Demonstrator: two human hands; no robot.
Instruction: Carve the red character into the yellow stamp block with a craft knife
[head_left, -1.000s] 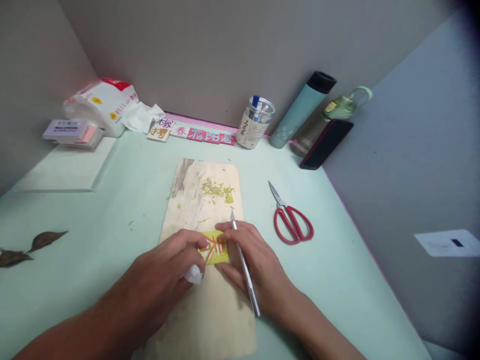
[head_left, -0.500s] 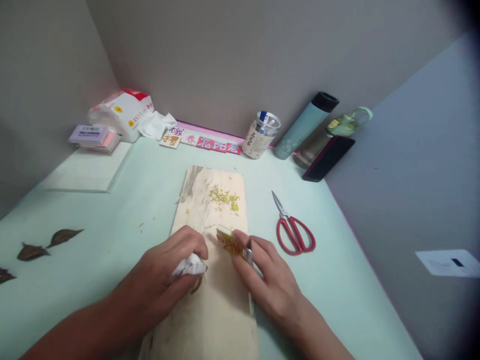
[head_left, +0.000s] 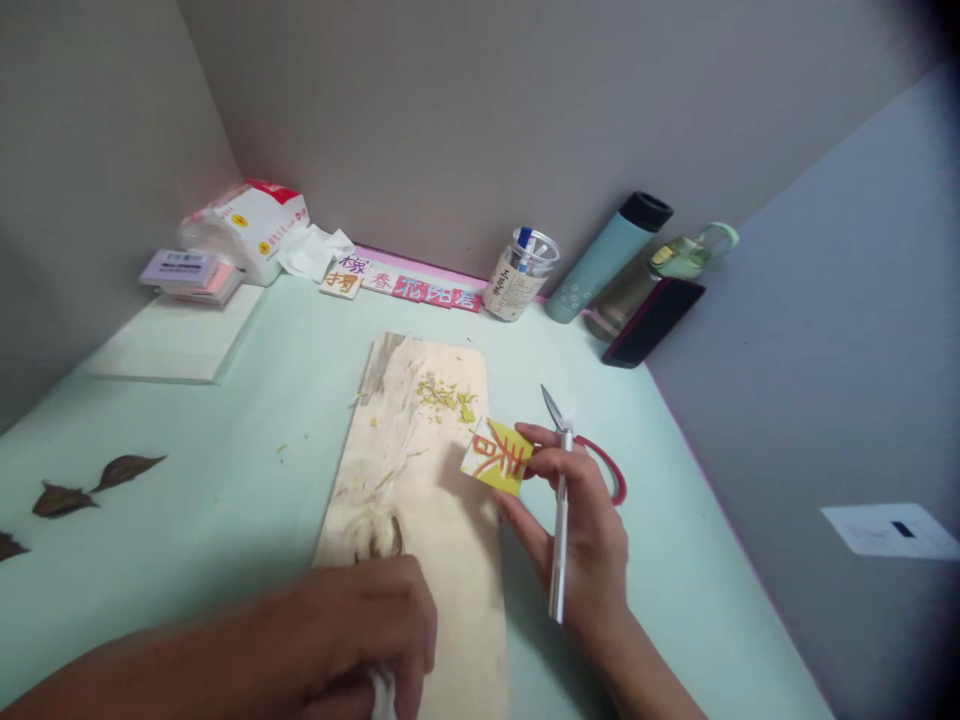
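My right hand (head_left: 589, 540) pinches a small square carved block (head_left: 501, 456), yellow and white with a red character, between thumb and fingers. A silver craft knife (head_left: 559, 545) is tucked in the same hand, its blade end pointing away from me. Low in the view, my left hand (head_left: 379, 615) is closed around a crumpled white tissue (head_left: 384, 695), mostly hidden under the fingers. Between and beneath the hands lies a wooden board (head_left: 450, 560), bearing yellow-green shavings (head_left: 448, 397) near its far end.
Red-handled scissors (head_left: 611, 470) lie behind my right hand, partly covered. Along the back stand a clear cup of pens (head_left: 520, 275), a blue tumbler (head_left: 607, 260), a bottle (head_left: 675, 255) and a leaning phone (head_left: 652, 322). Tissue pack (head_left: 251, 225) and dry leaves (head_left: 129, 469) are left.
My left hand has moved down towards me with the tissue. My right hand has shifted right and turned, so the block's carved face and the knife's whole handle show.
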